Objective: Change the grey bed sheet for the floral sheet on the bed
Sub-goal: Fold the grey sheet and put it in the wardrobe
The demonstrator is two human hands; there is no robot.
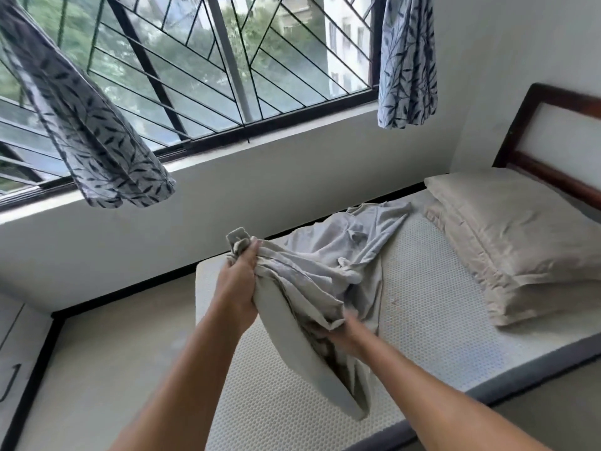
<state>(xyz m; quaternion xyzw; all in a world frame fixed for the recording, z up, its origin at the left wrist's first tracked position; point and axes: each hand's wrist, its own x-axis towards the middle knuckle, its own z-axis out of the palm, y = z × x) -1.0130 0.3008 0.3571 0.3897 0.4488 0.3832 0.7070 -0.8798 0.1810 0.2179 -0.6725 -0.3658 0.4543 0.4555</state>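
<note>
Head cam: L hand clutches grey sheet; R hand grip hidden in folds; pillows at mattress head edge.

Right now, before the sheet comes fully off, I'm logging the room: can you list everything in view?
grey sheet: one, grey, bunched on the mattress, partly lifted
mattress: one, white, mostly bare
pillows: two, beige, stacked by the headboard
headboard: one, dark wood with white panel, far right
curtains: two, blue-white leaf print, either side of the window
window grille: one, black, above the bed
left hand: grips the sheet's bunched top
right hand: in the sheet's lower folds, fingers hidden
</note>
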